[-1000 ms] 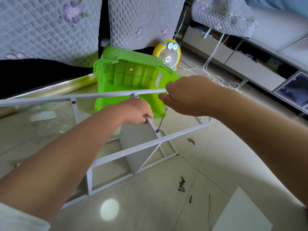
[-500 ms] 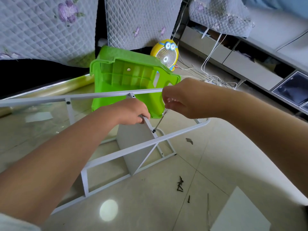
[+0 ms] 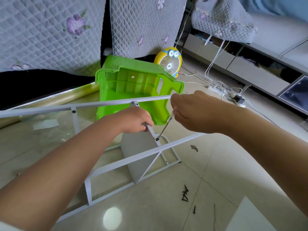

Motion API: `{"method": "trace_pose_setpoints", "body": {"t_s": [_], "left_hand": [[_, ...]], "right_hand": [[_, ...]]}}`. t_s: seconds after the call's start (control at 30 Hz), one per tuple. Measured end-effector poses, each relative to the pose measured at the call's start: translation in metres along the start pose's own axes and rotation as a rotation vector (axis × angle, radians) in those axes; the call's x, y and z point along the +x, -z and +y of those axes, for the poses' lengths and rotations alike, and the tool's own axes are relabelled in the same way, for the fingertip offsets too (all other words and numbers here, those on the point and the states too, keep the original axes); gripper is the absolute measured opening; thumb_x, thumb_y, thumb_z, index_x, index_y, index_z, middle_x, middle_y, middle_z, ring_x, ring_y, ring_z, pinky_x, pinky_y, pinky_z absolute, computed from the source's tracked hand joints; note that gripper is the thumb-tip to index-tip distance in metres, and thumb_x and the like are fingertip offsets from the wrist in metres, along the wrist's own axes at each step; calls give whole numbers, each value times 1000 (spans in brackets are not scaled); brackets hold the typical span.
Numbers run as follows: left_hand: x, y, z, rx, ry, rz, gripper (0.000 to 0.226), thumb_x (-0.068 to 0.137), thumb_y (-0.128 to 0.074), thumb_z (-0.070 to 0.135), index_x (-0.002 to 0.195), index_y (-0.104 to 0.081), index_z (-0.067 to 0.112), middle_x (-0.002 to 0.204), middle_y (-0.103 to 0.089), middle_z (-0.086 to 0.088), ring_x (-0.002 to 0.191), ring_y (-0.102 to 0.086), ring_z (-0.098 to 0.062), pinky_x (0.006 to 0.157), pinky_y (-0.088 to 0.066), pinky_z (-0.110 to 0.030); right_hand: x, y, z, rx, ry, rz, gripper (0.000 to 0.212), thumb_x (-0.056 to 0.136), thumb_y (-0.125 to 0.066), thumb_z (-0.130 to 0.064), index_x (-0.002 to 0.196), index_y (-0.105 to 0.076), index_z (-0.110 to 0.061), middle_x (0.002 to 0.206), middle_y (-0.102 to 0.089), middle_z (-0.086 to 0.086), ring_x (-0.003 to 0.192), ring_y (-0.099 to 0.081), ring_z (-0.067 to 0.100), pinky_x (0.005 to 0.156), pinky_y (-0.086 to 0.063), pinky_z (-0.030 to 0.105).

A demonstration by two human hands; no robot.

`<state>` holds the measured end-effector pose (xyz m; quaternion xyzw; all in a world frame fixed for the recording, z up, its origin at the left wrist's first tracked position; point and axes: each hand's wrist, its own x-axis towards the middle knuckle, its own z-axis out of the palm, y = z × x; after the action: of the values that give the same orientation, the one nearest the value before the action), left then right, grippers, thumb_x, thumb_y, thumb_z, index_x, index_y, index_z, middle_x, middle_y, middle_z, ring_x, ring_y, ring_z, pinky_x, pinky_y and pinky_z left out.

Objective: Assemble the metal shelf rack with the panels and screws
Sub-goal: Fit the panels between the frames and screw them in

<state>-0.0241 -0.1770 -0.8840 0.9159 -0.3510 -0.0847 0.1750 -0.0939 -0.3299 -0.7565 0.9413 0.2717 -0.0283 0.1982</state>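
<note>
The white metal rack frame [image 3: 116, 165] lies on its side across the floor, with a grey panel [image 3: 141, 154] set between its rails. My left hand [image 3: 135, 120] grips the frame's cross bar just above the panel. My right hand [image 3: 191, 112] holds a screwdriver [image 3: 164, 128] by its clear handle. The screwdriver's tip rests on a dark screw [image 3: 157, 139] in the cross bar. Several loose black screws [image 3: 185, 195] lie on the tiles in front of the frame.
A green plastic stool [image 3: 133, 84] lies tipped over behind the frame, a yellow fan [image 3: 170, 64] beyond it. White cables [image 3: 216, 80] trail at the right. A white panel [image 3: 250, 217] lies at the bottom right. Quilted covers hang at the back.
The view has shifted a little to the left and down. My right hand has turned slightly on the screwdriver. My left hand keeps its hold on the cross bar.
</note>
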Motion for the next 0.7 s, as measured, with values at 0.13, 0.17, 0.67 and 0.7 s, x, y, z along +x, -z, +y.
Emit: {"method": "trace_pose_setpoints", "body": {"t_s": [0.13, 0.17, 0.67, 0.7], "left_hand": [[0, 2, 1, 14, 2, -6, 17, 87, -55, 10, 98, -67, 10, 100, -63, -5, 96, -54, -22, 81, -43, -32], [0, 2, 2, 17, 3, -11, 16, 87, -55, 10, 98, -67, 11, 100, -62, -5, 96, -54, -21, 81, -42, -32], [1, 2, 2, 28, 18, -21, 20, 88, -54, 10, 104, -67, 10, 108, -63, -5, 104, -54, -22, 88, -41, -34], [1, 3, 2, 24, 23, -19, 21, 88, -54, 10, 104, -66, 9, 110, -63, -6, 104, -54, -23, 88, -41, -34]], "right_hand": [[5, 6, -1, 120, -9, -88, 19, 98, -35, -24, 109, -41, -10, 103, -55, 11, 91, -52, 31, 74, -39, 35], [6, 9, -1, 130, -9, -97, 22, 98, -36, -27, 109, -43, -9, 103, -56, 12, 93, -53, 30, 73, -39, 34], [3, 3, -1, 334, -84, -116, 17, 96, -33, -23, 87, -29, -9, 64, -35, 4, 67, -36, 28, 66, -32, 35], [3, 3, -1, 368, -65, -111, 14, 95, -33, -18, 88, -28, -8, 64, -35, 5, 63, -35, 26, 65, -31, 35]]}}
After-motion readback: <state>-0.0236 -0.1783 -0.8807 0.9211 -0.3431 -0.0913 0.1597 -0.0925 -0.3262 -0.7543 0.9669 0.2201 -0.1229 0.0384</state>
